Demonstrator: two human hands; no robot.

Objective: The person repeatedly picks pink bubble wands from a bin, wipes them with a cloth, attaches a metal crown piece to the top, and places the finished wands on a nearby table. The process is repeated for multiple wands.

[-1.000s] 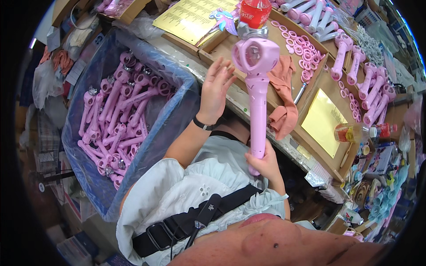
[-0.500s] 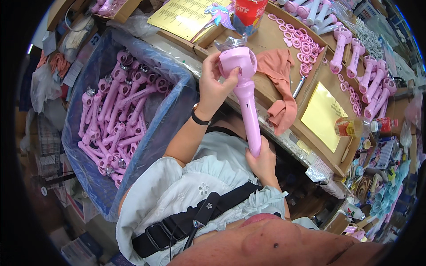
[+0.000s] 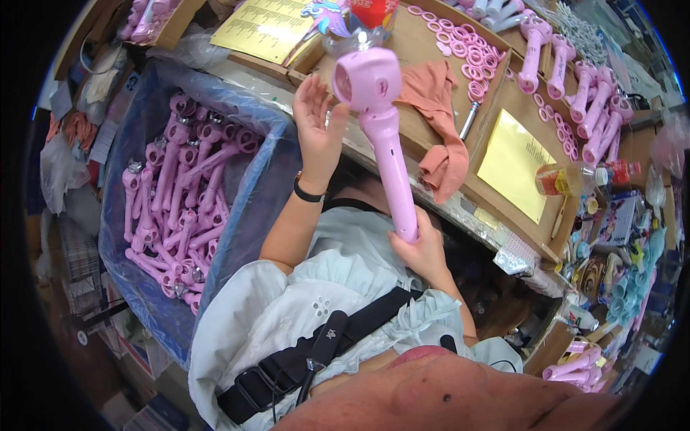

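A pink toy wand [image 3: 388, 154] stands tilted in front of me, its hollow round head up, with a clear crown-like piece on top. My right hand [image 3: 422, 250] is wrapped round the lower end of its handle. Beside the wand's head is my left hand [image 3: 318, 133], open, fingers spread and holding nothing; a small gap seems to separate its thumb from the head. An orange cloth [image 3: 440, 126] lies behind the wand on the cardboard-lined bench. Several similar pink wands [image 3: 190, 161] are heaped in the bin to my left.
The bin has a blue plastic liner [image 3: 284, 154]. On the bench are pink rings [image 3: 474, 61], a metal-shafted tool [image 3: 469, 120], yellow sheets [image 3: 516, 169], a red container [image 3: 374, 13] and a bottle [image 3: 560, 179]. More pink wands [image 3: 533, 54] lie at the far right.
My left hand has let go of the wand's head and moved slightly left and down, its fingers opening. The right hand still grips the handle. The whole view has shifted slightly.
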